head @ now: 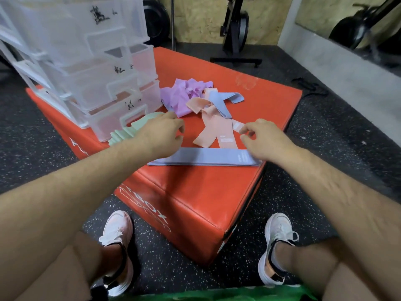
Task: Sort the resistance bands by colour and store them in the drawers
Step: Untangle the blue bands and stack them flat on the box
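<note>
A flat blue band [204,158] lies along the near edge of the red plyo box [195,192]. Behind it sit peach bands [213,127], a second blue band [219,101] and a heap of purple bands [184,94]. Mint green bands [132,129] lie beside the clear drawer unit [86,68]. My left hand [162,132] hovers over the box with curled fingers, holding nothing that shows. My right hand [262,137] pinches the white-tagged end of a peach band [237,126].
The drawer unit stands on the box's left part, its drawers marked with black writing. Speckled black rubber floor surrounds the box. My white shoes [118,242] stand near the box's front corner. An exercise machine base [236,59] and a mirror wall are behind.
</note>
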The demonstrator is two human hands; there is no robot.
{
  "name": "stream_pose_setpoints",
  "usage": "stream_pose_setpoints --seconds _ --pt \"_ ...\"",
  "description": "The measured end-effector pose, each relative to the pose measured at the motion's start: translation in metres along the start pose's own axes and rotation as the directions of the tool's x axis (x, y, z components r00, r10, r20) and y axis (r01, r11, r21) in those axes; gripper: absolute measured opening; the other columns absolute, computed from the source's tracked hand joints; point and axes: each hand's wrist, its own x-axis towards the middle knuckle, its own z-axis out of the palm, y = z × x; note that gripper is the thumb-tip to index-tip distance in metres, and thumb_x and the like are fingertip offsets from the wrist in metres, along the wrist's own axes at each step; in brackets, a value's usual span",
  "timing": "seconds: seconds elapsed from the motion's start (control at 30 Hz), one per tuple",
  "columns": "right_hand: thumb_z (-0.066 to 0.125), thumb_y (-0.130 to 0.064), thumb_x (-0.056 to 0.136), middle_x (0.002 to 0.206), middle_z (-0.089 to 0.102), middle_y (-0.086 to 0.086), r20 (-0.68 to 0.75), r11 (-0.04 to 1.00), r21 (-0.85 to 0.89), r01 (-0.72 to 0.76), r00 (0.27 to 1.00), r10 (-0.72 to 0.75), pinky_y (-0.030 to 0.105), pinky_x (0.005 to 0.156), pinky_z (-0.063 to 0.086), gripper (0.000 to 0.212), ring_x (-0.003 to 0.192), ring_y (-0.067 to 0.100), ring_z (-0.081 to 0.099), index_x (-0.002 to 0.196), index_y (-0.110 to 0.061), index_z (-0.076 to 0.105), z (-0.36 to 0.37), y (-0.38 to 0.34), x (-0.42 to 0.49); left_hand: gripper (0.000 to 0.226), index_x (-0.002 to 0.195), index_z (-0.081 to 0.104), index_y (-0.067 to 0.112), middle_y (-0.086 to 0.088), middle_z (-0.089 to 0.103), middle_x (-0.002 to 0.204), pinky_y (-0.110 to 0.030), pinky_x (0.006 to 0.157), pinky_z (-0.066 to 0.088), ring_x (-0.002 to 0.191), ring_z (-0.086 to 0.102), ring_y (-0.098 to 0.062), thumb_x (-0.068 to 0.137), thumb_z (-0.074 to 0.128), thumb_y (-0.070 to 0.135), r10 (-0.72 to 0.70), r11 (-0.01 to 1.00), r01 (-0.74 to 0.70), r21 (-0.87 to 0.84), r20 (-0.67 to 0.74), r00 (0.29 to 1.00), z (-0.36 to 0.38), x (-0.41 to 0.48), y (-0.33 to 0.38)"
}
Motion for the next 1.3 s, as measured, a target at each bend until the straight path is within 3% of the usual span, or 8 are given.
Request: stream_pose_setpoints --seconds 0.33,0.5,0.63,0.87,0.97,1.07,1.17,1.3 --pt "0.048 -0.033 0.098 0.142 0.048 -0.001 0.141 0.998 -0.065 0.014 0.99 -0.004 0.044 0.108 0.039 0.036 0.128 0.034 0.042 0.13 -0.027 0.064 0.031 -0.022 0.087 0.039 0.122 0.062 0.022 0.005 0.049 0.142 -0.036 0.1 0.044 0.129 0.046 -0.021 0.084 0.055 0.02 0.042 0.991 -0.032 -0.129 0.076 0.996 0.024 0.09 0.028" --pt "0.046 -0.03 0.097 0.12 0.057 0.001 0.148 0.993 -0.121 -0.003 0.989 0.021 0.037 0.086 0.038 0.016 0.107 0.033 0.045 0.097 -0.018 0.056 0.04 -0.019 0.104 0.039 0.125 0.06 0.022 0.0 0.055 0.13 -0.029 0.093 0.034 0.123 0.047 -0.024 0.087 0.052 0.02 0.044 0.993 -0.034 -0.113 0.091 0.995 0.027 0.105 0.035" --pt "0.049 -0.024 0.093 0.118 0.059 -0.002 0.095 0.999 -0.041 -0.004 0.995 0.008 0.04 0.096 0.042 0.021 0.11 0.034 0.05 0.106 -0.016 0.063 0.038 -0.021 0.105 0.04 0.127 0.059 0.023 0.001 0.053 0.134 -0.039 0.1 0.042 0.124 0.048 -0.024 0.087 0.052 0.022 0.008 0.993 0.005 -0.115 0.111 0.994 0.025 0.106 0.03" --pt "0.036 -0.033 0.076 0.09 0.048 0.001 0.108 0.989 0.122 -0.088 0.991 0.075 0.041 0.076 0.045 0.013 0.095 0.034 0.055 0.076 -0.021 0.041 0.028 -0.029 0.096 0.038 0.121 0.061 0.021 0.007 0.047 0.143 -0.04 0.094 0.049 0.126 0.049 -0.019 0.084 0.052 0.023 -0.008 0.993 0.022 -0.116 0.119 0.993 0.022 0.089 0.025" --pt "0.04 -0.02 0.082 0.089 0.059 0.003 0.014 0.971 0.226 -0.083 0.997 0.082 0.037 0.073 0.043 0.023 0.097 0.036 0.056 0.082 -0.017 0.062 0.01 -0.04 0.087 0.036 0.122 0.061 0.018 0.006 0.048 0.143 -0.031 0.099 0.045 0.126 0.049 -0.016 0.087 0.054 0.02 -0.037 0.97 0.06 -0.234 0.1 0.994 0.018 0.085 0.029" --pt "0.043 -0.003 0.092 0.129 0.065 0.006 0.014 0.86 0.493 -0.13 0.99 0.141 0.03 0.092 0.049 0.043 0.115 0.023 0.06 0.127 -0.011 0.067 -0.017 -0.058 0.073 0.036 0.123 0.058 0.012 -0.001 0.061 0.124 -0.023 0.08 0.039 0.1 0.055 -0.013 0.092 0.062 0.029 -0.109 0.925 0.135 -0.354 0.093 0.99 0.009 0.086 0.042" --pt "0.047 0.004 0.094 0.126 0.068 0.004 0.068 0.665 0.73 -0.156 0.985 0.156 0.027 0.092 0.052 0.041 0.108 0.017 0.064 0.127 -0.01 0.066 -0.029 -0.067 0.062 0.05 0.128 0.052 0.014 0.005 0.058 0.117 -0.024 0.075 0.043 0.098 0.059 -0.011 0.089 0.068 0.042 -0.187 0.819 0.215 -0.533 0.107 0.977 0.003 0.083 0.053" --pt "0.05 0.014 0.089 0.103 0.074 0.004 0.11 0.484 0.864 -0.139 0.99 0.087 0.018 0.072 0.057 0.039 0.086 0.005 0.074 0.117 -0.006 0.07 -0.034 -0.072 0.05 0.042 0.119 0.054 0.02 0.012 0.063 0.112 -0.029 0.081 0.056 0.095 0.065 -0.008 0.086 0.071 0.04 -0.204 0.601 0.186 -0.777 0.076 0.976 -0.001 0.079 0.058"
